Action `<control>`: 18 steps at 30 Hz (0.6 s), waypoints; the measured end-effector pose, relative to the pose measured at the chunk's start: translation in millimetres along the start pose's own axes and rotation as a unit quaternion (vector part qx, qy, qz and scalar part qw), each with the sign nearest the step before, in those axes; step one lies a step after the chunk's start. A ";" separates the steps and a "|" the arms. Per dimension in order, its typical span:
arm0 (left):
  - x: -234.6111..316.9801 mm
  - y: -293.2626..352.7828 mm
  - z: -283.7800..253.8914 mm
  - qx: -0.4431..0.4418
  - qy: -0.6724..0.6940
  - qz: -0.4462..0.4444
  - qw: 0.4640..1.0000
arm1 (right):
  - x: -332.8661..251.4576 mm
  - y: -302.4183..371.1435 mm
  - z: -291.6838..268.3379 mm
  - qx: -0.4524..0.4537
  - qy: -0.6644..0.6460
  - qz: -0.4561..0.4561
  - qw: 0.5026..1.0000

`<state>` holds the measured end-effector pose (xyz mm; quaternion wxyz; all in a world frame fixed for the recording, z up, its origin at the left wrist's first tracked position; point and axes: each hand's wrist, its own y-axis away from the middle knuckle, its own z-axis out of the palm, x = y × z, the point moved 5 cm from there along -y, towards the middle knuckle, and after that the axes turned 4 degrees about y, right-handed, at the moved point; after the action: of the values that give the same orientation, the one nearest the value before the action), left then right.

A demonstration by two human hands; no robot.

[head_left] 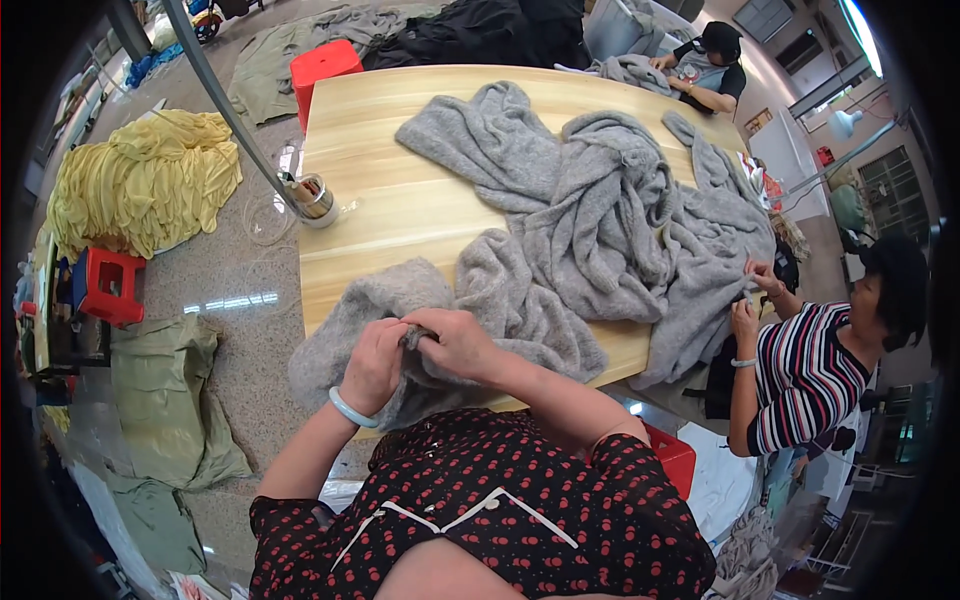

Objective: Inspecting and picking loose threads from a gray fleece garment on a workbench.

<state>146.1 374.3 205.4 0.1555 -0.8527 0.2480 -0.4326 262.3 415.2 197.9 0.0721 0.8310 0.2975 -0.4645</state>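
Left hand and right hand pinch fuzzy grey knitted cloth — seemingly unfinished, with a rumpled grey heap apparently left beyond.

There are two co-workers at one table, three red stools, one yellow heap and uncountable grey knits.

Grey cloth: knit-like, matt, fuzzy, roughish nap throughout. Worktop: light wood-grain surface, smooth, faint sheen. Floor: speckled, stone-like, polished; throws back light in bright streaks. Red stool: plastic, smooth, glossy. Yellow cloth heap: thin-looking fabric, slight sheen on folds. Post: metal by look, smooth. Bracelet: glassy, smooth, glossy. Green bundle: cloth-like, creased, mostly matt.
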 end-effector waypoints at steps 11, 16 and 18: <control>-4.7 -1.4 -15.6 -0.028 0.041 0.002 0.999 | -9.5 -4.4 -5.6 -0.067 0.049 -0.095 0.992; -5.7 -4.0 -14.8 -0.068 0.027 0.012 0.997 | -6.6 -5.7 -6.6 -0.069 0.074 -0.084 0.991; -4.9 -1.5 -14.2 -0.075 0.018 0.031 0.997 | -8.2 -3.8 -9.0 -0.056 0.077 -0.086 0.992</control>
<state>132.5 377.6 211.1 0.1001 -0.8460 0.3089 -0.4230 263.5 418.3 210.2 0.0554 0.8304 0.3977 -0.3864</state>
